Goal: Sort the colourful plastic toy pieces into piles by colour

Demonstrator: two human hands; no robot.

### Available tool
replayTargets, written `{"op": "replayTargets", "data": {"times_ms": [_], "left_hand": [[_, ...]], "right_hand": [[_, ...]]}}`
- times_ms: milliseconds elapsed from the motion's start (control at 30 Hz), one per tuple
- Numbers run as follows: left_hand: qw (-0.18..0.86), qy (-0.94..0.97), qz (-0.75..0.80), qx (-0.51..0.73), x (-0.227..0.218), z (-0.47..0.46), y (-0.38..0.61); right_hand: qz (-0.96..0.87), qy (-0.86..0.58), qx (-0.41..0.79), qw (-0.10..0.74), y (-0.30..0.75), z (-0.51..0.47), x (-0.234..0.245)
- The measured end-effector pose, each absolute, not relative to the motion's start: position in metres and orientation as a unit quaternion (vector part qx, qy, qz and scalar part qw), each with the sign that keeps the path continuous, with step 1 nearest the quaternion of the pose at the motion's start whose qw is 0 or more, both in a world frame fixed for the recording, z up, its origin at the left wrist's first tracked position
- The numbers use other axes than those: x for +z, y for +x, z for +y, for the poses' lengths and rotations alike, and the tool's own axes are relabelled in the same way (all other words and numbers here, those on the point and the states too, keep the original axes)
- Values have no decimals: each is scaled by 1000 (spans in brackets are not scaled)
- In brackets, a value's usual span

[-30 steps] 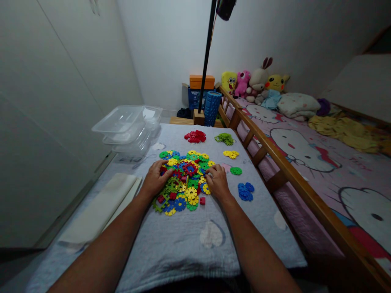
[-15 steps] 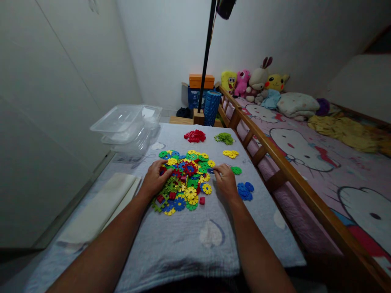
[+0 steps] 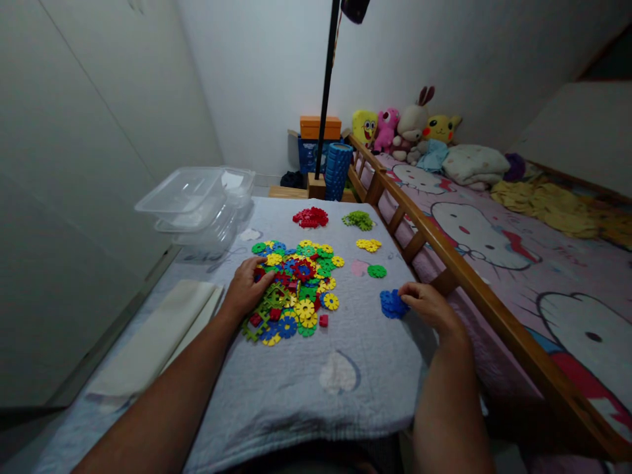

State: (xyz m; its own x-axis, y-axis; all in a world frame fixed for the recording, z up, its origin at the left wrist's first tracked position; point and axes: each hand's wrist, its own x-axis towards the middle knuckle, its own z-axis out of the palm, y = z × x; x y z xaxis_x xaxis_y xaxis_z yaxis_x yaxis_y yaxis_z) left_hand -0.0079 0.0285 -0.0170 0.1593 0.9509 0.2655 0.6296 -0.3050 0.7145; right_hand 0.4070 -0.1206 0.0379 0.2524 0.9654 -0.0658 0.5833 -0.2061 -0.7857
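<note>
A mixed heap of notched plastic discs [image 3: 305,308] in yellow, green, blue and red lies mid-table, with olive-green lattice pieces among them. My left hand [image 3: 247,288] rests on the heap's left edge, thumb and forefinger apart, holding nothing that I can see. At the right side of the table, my right hand [image 3: 428,306] has its fingertips pinched on a blue disc at the edge of the small blue disc pile [image 3: 392,305]. Its fingers partly hide that disc. A single red block [image 3: 323,320] sits just right of the heap.
Sorted piles lie beyond: red pieces [image 3: 310,218], light-green pieces [image 3: 358,220], yellow discs [image 3: 368,245] and a green disc [image 3: 377,271]. Clear plastic boxes [image 3: 182,191] are stacked at left, near a folded cloth [image 3: 148,342]. A wooden bed rail [image 3: 444,260] borders the right.
My right hand has moved from the heap's right edge to the blue pile, carrying a blue disc. My left hand stays at the heap. The camera view has shifted slightly.
</note>
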Motion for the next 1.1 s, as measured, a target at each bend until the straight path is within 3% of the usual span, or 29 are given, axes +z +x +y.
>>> {"op": "replayTargets", "data": {"times_ms": [300,600,833,1100], "left_hand": [[226,728,550,342,-16,29,-7],[222,726,555,341,-15,28,-7],[225,727,551,343,-16,28,-8],[234,721,548,353,-17,29,-8]], "right_hand": [[-556,-776,134,265,417,-120,15],[-603,-760,161,179,392,-111,17],[-629,-729,206,172,397,-118,27],[-696,-679,153,178,343,-78,41]]}}
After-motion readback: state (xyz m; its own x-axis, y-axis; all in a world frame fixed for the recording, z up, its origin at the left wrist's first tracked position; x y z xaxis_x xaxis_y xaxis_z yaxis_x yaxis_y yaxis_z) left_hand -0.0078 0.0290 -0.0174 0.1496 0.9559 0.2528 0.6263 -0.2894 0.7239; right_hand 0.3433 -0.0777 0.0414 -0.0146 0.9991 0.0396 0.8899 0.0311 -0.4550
